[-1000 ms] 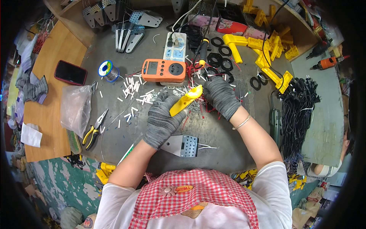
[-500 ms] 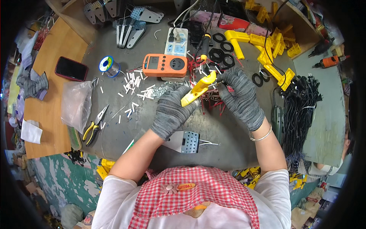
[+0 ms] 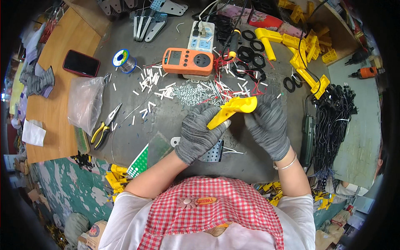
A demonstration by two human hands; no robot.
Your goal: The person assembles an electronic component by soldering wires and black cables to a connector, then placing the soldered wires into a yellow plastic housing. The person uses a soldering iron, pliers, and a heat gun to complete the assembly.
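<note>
My left hand (image 3: 200, 131), in a grey knitted glove, is closed around a yellow plastic handle (image 3: 239, 106) with a rounded end pointing right. At that end is my right hand (image 3: 270, 127), gloved alike; its fingers are smeared by motion, and whether they hold anything is unclear. Below my left hand lies a perforated metal plate (image 3: 213, 151) with white wires, partly covered by the hand. Just beyond the handle are small metal nuts (image 3: 189, 93), white sleeves (image 3: 152, 79) and red wires (image 3: 221, 66).
An orange meter (image 3: 186, 61) sits before a power strip (image 3: 201, 39). A soldering iron (image 3: 234, 43), black rings (image 3: 258, 61) and yellow handles (image 3: 302, 54) are beyond. Pliers (image 3: 106, 127), a solder spool (image 3: 124, 60) and a phone (image 3: 81, 63) lie left; black cables (image 3: 333, 125) lie right.
The yellow handle has come nearer to me and turned from steeply tilted to flatter. Both hands moved with it. The whole view has shifted slightly.
</note>
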